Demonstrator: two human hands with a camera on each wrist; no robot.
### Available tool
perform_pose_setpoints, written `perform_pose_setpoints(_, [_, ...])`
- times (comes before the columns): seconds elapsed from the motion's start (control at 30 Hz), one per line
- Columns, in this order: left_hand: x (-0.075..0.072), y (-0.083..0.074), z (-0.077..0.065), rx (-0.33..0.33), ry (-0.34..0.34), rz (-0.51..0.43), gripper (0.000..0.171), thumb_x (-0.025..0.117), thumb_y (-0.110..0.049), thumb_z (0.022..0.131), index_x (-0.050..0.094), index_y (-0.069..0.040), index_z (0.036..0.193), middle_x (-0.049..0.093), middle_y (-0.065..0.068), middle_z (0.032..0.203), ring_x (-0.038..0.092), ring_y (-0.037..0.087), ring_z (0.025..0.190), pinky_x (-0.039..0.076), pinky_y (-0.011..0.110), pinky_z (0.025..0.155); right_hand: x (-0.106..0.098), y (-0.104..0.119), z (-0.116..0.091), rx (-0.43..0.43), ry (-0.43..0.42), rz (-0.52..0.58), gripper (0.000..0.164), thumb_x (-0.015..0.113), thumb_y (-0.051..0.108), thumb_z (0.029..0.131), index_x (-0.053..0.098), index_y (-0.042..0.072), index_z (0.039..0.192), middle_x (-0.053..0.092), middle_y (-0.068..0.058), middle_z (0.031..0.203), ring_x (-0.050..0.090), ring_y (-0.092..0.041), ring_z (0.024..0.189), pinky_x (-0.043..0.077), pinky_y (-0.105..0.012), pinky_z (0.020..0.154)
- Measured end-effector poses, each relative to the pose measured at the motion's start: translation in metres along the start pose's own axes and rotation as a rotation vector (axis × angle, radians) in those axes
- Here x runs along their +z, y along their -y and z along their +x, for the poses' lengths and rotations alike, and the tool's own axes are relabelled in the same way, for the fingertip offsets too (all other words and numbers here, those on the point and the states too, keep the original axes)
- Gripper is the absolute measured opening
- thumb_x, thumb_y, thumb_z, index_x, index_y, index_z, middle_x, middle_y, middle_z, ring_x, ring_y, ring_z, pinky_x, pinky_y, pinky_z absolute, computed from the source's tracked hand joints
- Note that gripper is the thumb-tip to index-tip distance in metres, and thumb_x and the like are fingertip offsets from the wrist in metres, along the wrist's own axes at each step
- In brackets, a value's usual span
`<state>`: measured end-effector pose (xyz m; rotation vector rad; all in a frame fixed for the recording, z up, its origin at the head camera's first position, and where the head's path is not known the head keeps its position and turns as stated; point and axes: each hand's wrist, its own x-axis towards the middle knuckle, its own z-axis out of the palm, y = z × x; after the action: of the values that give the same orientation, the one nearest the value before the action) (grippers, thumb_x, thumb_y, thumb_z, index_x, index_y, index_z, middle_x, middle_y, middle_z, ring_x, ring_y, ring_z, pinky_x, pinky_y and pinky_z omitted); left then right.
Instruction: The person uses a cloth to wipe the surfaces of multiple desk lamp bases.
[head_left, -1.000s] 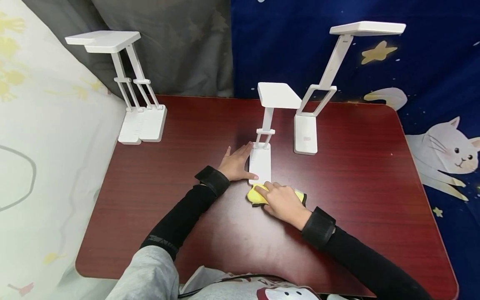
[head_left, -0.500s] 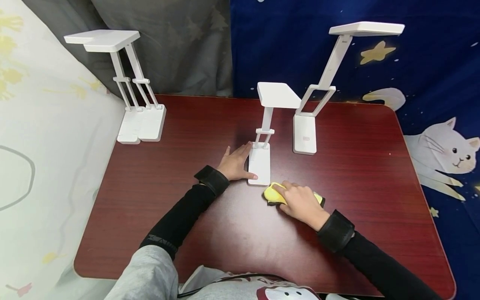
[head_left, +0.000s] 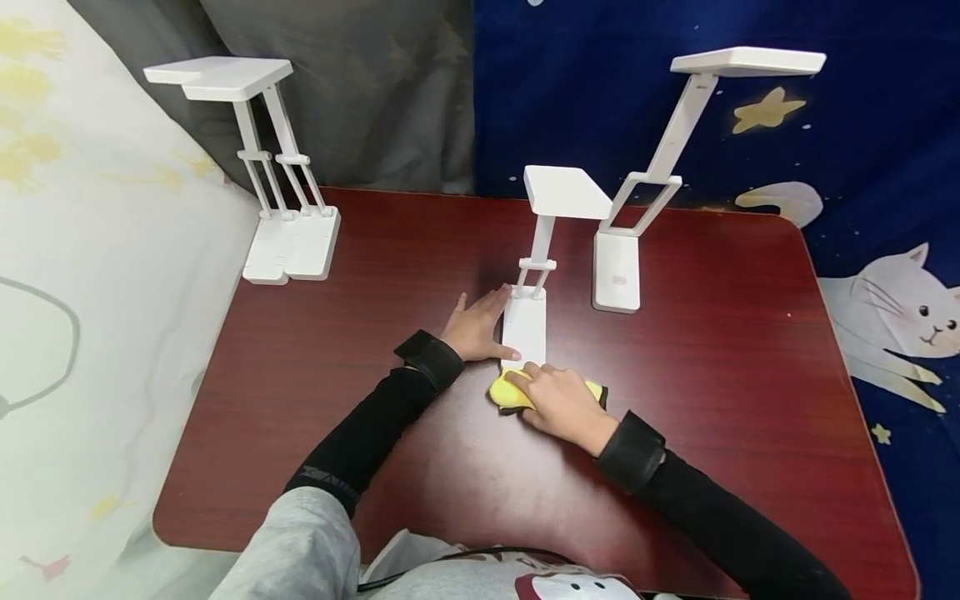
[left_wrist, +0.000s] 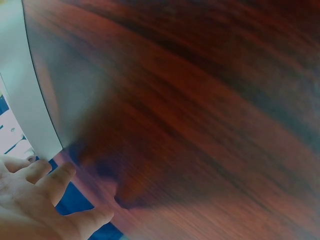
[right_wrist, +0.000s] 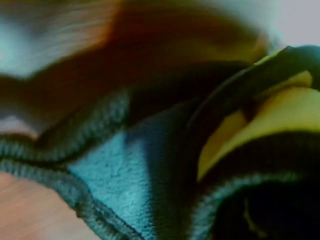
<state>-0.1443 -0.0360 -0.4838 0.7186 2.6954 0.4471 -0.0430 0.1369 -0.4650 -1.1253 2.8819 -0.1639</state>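
Note:
A white folding desk lamp [head_left: 523, 327] stands mid-table, its head raised. My left hand [head_left: 472, 330] lies at the left side of its base, fingers spread and straight, thumb on the front corner of the base. The left wrist view shows the same hand [left_wrist: 32, 205] with extended fingers. My right hand [head_left: 564, 405] holds a folded yellow cloth [head_left: 502, 390] with dark edging on the table, right at the front end of the lamp base. Close up in the right wrist view, the cloth [right_wrist: 112, 170] is blurred and shows a bluish-grey side; its grip is partly hidden.
Behind to the right stands another white lamp [head_left: 617, 271], its arm extended high. Two more white lamps [head_left: 292, 246] stand side by side at the back left. The reddish-brown table [head_left: 735, 375] has rounded corners; curtains [head_left: 375, 100] hang behind it.
My right hand slid the cloth rightward, away from the lamp base, then brought it back left against its front end. The left hand stayed on the lamp base. The head view shifted slightly.

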Motion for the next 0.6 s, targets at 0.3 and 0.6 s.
perform_pose_setpoints(0.3, [0.001, 0.000, 0.002, -0.002, -0.002, -0.035, 0.113, 0.066, -0.064, 0.064, 0.010, -0.010, 0.145, 0.013, 0.004, 0.149, 0.018, 0.016, 0.133, 0.004, 0.052, 0.104, -0.004, -0.021, -0.028, 0.083, -0.007, 0.036, 0.053, 0.073, 0.025, 0.065, 0.060, 0.012, 0.115, 0.059, -0.006, 0.095, 0.059, -0.022, 0.076, 0.047, -0.039, 0.054])
perform_pose_setpoints(0.6, [0.002, -0.001, 0.002, -0.005, -0.002, -0.026, 0.112, 0.066, -0.064, 0.064, 0.011, -0.010, 0.145, 0.014, 0.003, 0.149, 0.018, 0.015, 0.133, 0.005, 0.051, 0.104, -0.011, -0.034, -0.043, 0.148, 0.012, 0.027, 0.056, 0.073, 0.024, 0.065, 0.058, 0.011, 0.117, 0.058, -0.009, 0.095, 0.058, -0.024, 0.074, 0.046, -0.039, 0.049])
